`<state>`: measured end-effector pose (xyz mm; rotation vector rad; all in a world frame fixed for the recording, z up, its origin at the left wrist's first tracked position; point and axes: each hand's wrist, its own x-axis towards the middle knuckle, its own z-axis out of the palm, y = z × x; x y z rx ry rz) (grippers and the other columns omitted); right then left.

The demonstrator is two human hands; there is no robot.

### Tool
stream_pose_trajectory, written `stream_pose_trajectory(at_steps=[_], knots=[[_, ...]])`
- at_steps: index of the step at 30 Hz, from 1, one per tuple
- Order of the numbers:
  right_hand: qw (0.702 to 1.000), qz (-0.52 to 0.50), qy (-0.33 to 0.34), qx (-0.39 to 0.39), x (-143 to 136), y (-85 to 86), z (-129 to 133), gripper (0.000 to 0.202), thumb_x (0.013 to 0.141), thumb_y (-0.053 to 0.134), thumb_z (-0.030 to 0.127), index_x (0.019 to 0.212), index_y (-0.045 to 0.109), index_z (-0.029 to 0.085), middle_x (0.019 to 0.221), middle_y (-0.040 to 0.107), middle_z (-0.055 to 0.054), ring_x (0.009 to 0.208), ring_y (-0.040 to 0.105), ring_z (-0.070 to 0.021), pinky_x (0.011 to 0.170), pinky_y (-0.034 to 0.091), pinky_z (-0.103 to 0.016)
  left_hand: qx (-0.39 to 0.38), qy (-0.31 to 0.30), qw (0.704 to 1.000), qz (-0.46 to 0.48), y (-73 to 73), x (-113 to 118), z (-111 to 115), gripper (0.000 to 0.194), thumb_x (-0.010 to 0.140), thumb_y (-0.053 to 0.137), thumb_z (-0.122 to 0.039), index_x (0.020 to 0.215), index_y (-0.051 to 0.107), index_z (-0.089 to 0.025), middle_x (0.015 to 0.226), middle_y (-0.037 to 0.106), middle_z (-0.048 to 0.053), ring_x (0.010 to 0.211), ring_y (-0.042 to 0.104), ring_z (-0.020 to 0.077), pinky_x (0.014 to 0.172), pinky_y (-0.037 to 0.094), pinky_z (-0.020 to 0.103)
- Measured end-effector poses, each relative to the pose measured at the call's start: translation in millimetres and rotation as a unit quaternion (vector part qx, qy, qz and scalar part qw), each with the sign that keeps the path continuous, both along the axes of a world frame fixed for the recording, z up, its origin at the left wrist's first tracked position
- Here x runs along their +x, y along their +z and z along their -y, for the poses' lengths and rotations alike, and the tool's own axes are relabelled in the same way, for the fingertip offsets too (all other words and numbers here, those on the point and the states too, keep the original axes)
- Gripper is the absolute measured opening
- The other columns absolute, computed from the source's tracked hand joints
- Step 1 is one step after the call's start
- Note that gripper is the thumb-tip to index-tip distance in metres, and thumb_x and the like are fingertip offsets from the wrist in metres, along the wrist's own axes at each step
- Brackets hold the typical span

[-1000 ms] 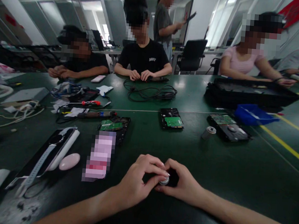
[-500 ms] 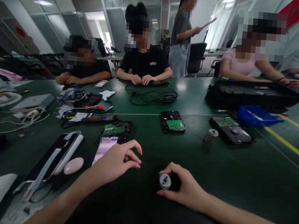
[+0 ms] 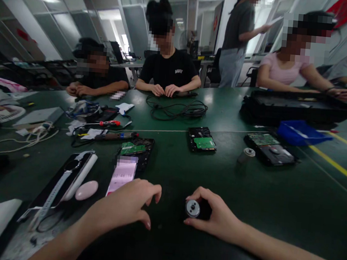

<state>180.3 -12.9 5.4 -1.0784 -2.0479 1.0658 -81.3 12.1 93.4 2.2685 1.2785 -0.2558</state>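
My right hand [image 3: 214,214] is closed around a small round metal motor [image 3: 192,208], its pale end face turned up, with thumb and index finger on its sides. To the left, my left hand [image 3: 133,201] is held over the green table, thumb and fingers apart with nothing between them. Just beyond that hand lies a phone with a pink screen [image 3: 122,176], partly covered by it. A hard drive with a green board [image 3: 202,140] lies farther back, and a second small metal cylinder [image 3: 246,156] stands to its right.
At left are a watch [image 3: 72,165] on a box, a pink oval object [image 3: 86,190], cables and a screwdriver [image 3: 109,123]. Another drive [image 3: 270,149], a blue tray [image 3: 302,133] and a black frame [image 3: 300,106] sit at right. Several people are across the green table [image 3: 170,162].
My left hand has moved slightly down and left, and its thumb and fingers have spread wider. My right hand still holds the motor. A standing person has shifted right.
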Motion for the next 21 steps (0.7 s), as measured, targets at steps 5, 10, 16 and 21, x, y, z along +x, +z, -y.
stream_pose_trajectory(at_steps=[5,10,16,21], knots=[[1.000,0.002,-0.003,0.004,0.0,0.5,0.1,0.037,0.070,0.081,0.037,0.094,0.058,0.021,0.099,0.067,-0.002,0.089,0.061,-0.0188,0.079,0.047,-0.032,-0.009,-0.055,0.998,0.000,-10.5,24.3,12.9,0.036,0.064,0.087,-0.032,0.092,0.067,-0.022,0.087,0.069,0.000,0.083,0.064,0.0223,0.065,0.041,0.026],[1.000,0.002,-0.004,0.003,-0.1,-0.8,-0.3,0.037,0.070,0.081,0.038,0.093,0.057,0.021,0.099,0.067,-0.001,0.089,0.061,-0.0184,0.079,0.047,-0.031,-0.018,-0.085,0.996,-0.029,-14.8,30.6,11.6,0.014,0.075,0.079,-0.028,0.082,0.071,-0.020,0.083,0.072,0.001,0.082,0.067,0.0225,0.068,0.044,0.028],[1.000,-0.003,-0.005,0.003,-0.8,1.6,0.1,0.037,0.069,0.082,0.035,0.093,0.057,0.021,0.099,0.067,-0.001,0.089,0.062,-0.0181,0.078,0.048,-0.030,0.023,-0.053,0.998,-0.016,-7.7,17.9,12.5,0.007,0.083,0.061,-0.017,0.087,0.067,-0.020,0.089,0.070,0.003,0.084,0.064,0.0227,0.071,0.043,0.029],[1.000,-0.006,-0.002,0.003,-0.6,2.6,0.2,0.037,0.069,0.082,0.036,0.092,0.057,0.021,0.099,0.067,0.000,0.088,0.061,-0.0180,0.080,0.047,-0.031,0.064,0.017,0.997,-0.046,-6.3,5.5,0.4,0.015,0.085,0.048,-0.014,0.085,0.062,-0.018,0.086,0.067,0.006,0.081,0.062,0.0229,0.069,0.042,0.030]])
